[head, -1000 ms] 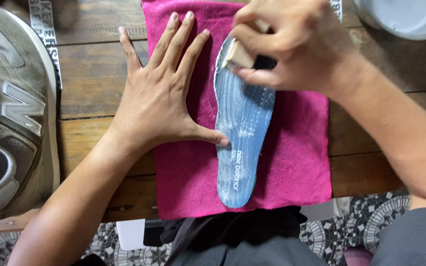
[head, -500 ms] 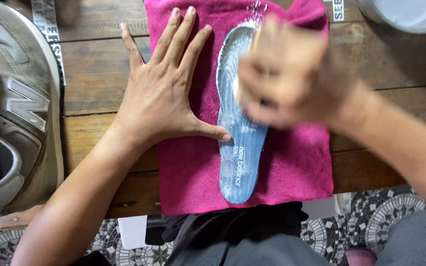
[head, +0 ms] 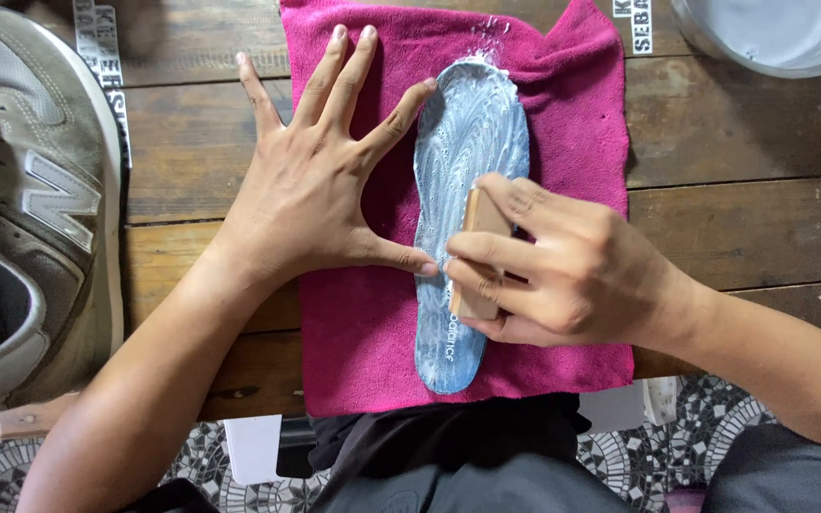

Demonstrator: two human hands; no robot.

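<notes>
- Far left of the grip, a grey shoe (head: 26, 218) lies on the wooden table (head: 734, 180), well apart from the work.
- The left hand (head: 320, 195) lies flat and spread wide, holding nothing — palm down on the pink towel (head: 563, 104), thumb tip touching the left edge of the insole (head: 472, 142). It sits as it did a second ago, so the insole stays pinned.
- The insole lies lengthwise on the towel, directly under the grip, its toe end pointing away from the person and coated in white foam.
- The right hand (head: 563, 275) is closed around a small wooden brush (head: 480, 249), fingers curled over its back, the brush pressed onto the insole's middle. A second ago this hand was up near the toe end; half a second ago it was a blur — now it sits lower, toward the heel. I judge the scrubbing has covered the upper part, with the heel end below the grip showing little foam.
- Up and right of the grip, a metal bowl (head: 772, 43) sits at the table's corner.
</notes>
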